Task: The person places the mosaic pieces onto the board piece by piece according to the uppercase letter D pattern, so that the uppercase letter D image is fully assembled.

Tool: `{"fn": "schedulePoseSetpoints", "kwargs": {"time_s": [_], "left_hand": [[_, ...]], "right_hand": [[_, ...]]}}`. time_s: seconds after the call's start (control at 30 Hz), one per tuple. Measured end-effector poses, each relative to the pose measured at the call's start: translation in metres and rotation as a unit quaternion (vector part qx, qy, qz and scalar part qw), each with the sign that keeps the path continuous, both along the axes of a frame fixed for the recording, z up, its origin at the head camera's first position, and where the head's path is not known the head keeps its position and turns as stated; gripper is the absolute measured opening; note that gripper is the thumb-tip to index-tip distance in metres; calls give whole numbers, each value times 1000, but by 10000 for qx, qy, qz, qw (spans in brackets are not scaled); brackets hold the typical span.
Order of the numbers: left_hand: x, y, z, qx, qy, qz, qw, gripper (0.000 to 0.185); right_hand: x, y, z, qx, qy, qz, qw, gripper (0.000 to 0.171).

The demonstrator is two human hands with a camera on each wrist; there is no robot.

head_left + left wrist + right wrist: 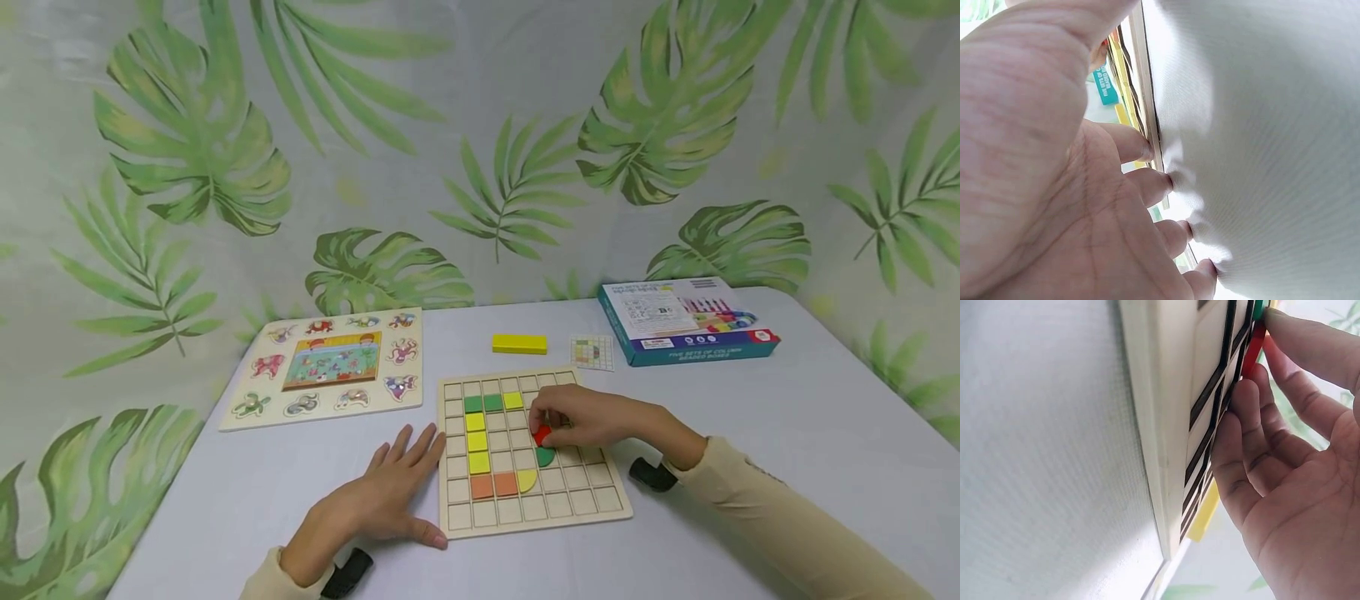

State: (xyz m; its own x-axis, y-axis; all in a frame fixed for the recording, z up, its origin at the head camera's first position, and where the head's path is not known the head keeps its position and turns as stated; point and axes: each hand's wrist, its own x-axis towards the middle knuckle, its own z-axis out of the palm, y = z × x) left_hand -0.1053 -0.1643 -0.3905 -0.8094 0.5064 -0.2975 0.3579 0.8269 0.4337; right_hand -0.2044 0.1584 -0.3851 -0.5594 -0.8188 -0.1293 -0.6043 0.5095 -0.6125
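Observation:
A wooden grid board [558, 505] lies on the table. Over its right half, my right hand [588, 417] pinches a small red piece [542, 435] between thumb and fingers, right at the grid. Just below that sits a green rounded piece [546, 457], then a yellow rounded piece [527, 481]. Green squares [473, 404], yellow squares [476, 442] and orange squares [482, 487] fill cells on the left side. My left hand [390, 492] rests with fingers spread against the board's left edge. In the right wrist view the red piece [1254, 353] stands at the fingertips.
A sea-animal puzzle board [258, 410] lies at the back left. Behind the grid are a yellow block [519, 344] and a small pattern card [592, 352]. At the back right there is a flat printed box [690, 321]. A leaf-print cloth [517, 100] hangs behind the table.

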Motion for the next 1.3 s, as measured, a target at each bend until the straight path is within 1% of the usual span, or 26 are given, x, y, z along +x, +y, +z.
{"fn": "schedulePoseSetpoints", "kwargs": {"time_s": [0.33,0.5,0.73,0.93,1.03,1.17,1.3], "left_hand": [[0,0,1,-14,-25,4,10000,126],[0,-1,1,11,-32,6,10000,126],[-1,-1,0,19,-70,-5,10000,125],[0,0,2,-2,11,-6,10000,125],[0,-1,3,11,43,5,10000,124],[1,0,4,32,5,30,10000,124],[1,0,3,31,-41,40,10000,124]], "right_hand": [[-3,-3,-2,77,338,-81,9994,10],[-3,-3,-2,121,392,-144,9991,10],[0,3,-1,37,414,-266,9988,7],[1,21,9,32,491,-464,9977,4],[2,34,10,86,523,-573,9970,4],[4,53,8,149,497,-670,9964,7],[9,70,10,240,463,-754,9958,13]]}}
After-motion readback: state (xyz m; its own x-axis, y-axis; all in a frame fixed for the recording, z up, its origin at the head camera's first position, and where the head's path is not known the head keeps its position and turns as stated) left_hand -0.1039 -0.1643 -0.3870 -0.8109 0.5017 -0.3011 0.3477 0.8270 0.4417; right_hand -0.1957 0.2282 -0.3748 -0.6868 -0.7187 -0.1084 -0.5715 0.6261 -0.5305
